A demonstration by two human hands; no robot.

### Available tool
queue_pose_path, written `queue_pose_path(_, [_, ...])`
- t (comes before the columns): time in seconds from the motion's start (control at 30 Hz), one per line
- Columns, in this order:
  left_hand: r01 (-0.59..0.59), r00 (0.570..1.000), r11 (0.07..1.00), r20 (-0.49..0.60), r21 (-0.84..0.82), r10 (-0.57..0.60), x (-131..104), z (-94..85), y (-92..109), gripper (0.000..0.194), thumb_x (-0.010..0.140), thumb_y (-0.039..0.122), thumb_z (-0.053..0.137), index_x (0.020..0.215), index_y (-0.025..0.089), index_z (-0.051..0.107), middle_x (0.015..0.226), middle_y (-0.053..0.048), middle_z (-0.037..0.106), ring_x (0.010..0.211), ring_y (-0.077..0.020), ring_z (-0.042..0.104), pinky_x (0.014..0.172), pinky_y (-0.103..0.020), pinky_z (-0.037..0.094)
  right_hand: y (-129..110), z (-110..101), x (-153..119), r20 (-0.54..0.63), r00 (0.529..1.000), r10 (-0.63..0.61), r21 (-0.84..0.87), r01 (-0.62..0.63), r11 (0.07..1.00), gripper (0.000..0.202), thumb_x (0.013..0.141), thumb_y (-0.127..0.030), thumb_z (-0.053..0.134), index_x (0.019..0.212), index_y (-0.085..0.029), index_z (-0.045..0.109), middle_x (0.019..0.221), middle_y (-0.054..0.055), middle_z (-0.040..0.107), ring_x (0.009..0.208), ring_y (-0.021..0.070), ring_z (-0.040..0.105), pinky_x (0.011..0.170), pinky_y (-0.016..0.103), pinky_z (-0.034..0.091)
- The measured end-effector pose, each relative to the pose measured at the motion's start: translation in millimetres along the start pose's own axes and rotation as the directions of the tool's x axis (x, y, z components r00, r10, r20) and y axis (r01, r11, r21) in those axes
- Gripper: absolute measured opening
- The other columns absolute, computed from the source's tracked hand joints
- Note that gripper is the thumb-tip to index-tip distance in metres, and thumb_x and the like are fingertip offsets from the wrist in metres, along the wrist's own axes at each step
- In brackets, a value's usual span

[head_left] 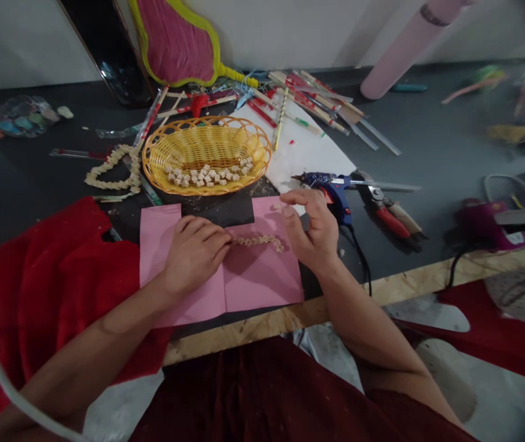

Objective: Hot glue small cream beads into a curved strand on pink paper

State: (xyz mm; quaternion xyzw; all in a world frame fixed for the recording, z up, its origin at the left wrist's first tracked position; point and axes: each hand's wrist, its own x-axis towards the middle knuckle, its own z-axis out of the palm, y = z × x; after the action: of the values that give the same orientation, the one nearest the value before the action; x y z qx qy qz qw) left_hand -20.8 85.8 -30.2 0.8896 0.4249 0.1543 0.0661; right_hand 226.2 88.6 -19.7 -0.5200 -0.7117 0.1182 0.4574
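Observation:
A short strand of small beige pieces [260, 240] lies across an open sheet of pink paper [262, 282]. My left hand [198, 248] rests on the paper, thumb and fingers closed on the strand's left end. Over the paper's upper right corner, my right hand [313, 230] is raised, with thumb and index finger close together around a small pale piece [275, 207], blurred at the fingertips. Behind both hands stands a yellow wicker basket [207, 138] with several loose beige cubes [205, 176] inside. A heart-shaped ring of similar pieces [115, 169] lies left of it.
Right of my right hand lie a blue glue gun [336, 187] with a cord and red-handled pliers [391, 215]. Glue sticks and packets [308, 98] clutter the back near a pink bottle [410, 52]. Red cloth [60, 288] covers the left. The table's wooden edge [253, 331] is nearest me.

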Motion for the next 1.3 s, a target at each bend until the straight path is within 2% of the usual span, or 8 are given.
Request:
queue_pose_path(0.2, [-0.015,1.000,1.000,-0.016,0.018,0.016,0.6,1.4,0.1,0.019,0.099,0.027,0.058,0.094,0.024,0.076,0.097,-0.003,0.079,0.094,-0.0260,0.064,0.089,-0.046,0.043,3.0,4.9,1.1,0.000,0.996,-0.085,0.032,0.085,0.996,0.011,0.100,-0.026,0.056,0.105,-0.025,0.065,0.100,0.005,0.074,0.096,0.0224,0.068,0.090,0.042,0.051])
queue_pose_path(0.63, [-0.031,0.999,0.999,-0.030,0.021,0.032,-0.5,3.6,-0.7,0.019,0.099,0.030,0.060,0.095,0.024,0.077,0.097,-0.003,0.079,0.094,-0.0262,0.065,0.087,-0.046,0.045,3.7,5.1,1.3,0.063,0.996,-0.066,0.021,0.065,0.998,0.010,0.100,-0.026,0.055,0.104,-0.025,0.065,0.099,0.004,0.074,0.092,0.0217,0.067,0.087,0.041,0.050])
queue_pose_path(0.77, [-0.035,0.999,0.999,-0.038,0.038,0.036,-1.0,4.4,-1.0,0.020,0.100,0.030,0.059,0.095,0.024,0.077,0.097,-0.003,0.079,0.094,-0.0259,0.065,0.087,-0.046,0.046,0.0,8.1,-0.8,0.156,0.981,-0.111,-0.037,0.118,0.992,0.012,0.098,-0.032,0.057,0.099,-0.025,0.066,0.097,0.004,0.074,0.094,0.0234,0.065,0.085,0.043,0.048])
queue_pose_path(0.87, [-0.052,0.998,0.998,-0.042,0.048,0.054,-1.4,3.9,-1.8,0.022,0.101,0.028,0.055,0.097,0.022,0.077,0.096,-0.005,0.078,0.093,-0.0258,0.065,0.086,-0.045,0.046,-7.3,12.9,-6.6,0.274,0.951,-0.143,-0.148,0.189,0.971,0.012,0.091,-0.036,0.067,0.092,-0.024,0.069,0.107,0.006,0.075,0.104,0.0266,0.061,0.088,0.045,0.044])
queue_pose_path(0.97, [-0.073,0.996,0.996,-0.048,0.047,0.075,-1.1,3.2,-2.2,0.022,0.101,0.024,0.055,0.097,0.020,0.076,0.095,-0.005,0.078,0.092,-0.0261,0.065,0.085,-0.045,0.046,-13.1,18.8,-12.9,0.371,0.917,-0.149,-0.231,0.246,0.941,0.011,0.084,-0.031,0.072,0.093,-0.024,0.070,0.118,0.005,0.074,0.111,0.0280,0.058,0.095,0.047,0.040])
queue_pose_path(1.13, [-0.063,0.997,0.997,-0.042,0.046,0.065,-0.5,3.2,-0.7,0.020,0.100,0.027,0.057,0.096,0.021,0.076,0.095,-0.005,0.078,0.093,-0.0270,0.065,0.086,-0.046,0.046,-13.7,25.2,-16.7,0.469,0.881,-0.058,-0.282,0.212,0.936,0.018,0.080,-0.028,0.073,0.097,-0.023,0.072,0.126,0.005,0.072,0.115,0.0298,0.055,0.099,0.049,0.036])
queue_pose_path(1.3, [-0.058,0.998,0.997,-0.030,0.048,0.059,-1.1,3.2,0.0,0.021,0.100,0.028,0.057,0.096,0.021,0.077,0.097,-0.005,0.078,0.095,-0.0273,0.065,0.088,-0.047,0.046,-12.9,25.5,-15.4,0.485,0.874,-0.035,-0.280,0.193,0.940,0.024,0.079,-0.028,0.073,0.103,-0.022,0.072,0.128,0.006,0.071,0.117,0.0298,0.054,0.099,0.049,0.036])
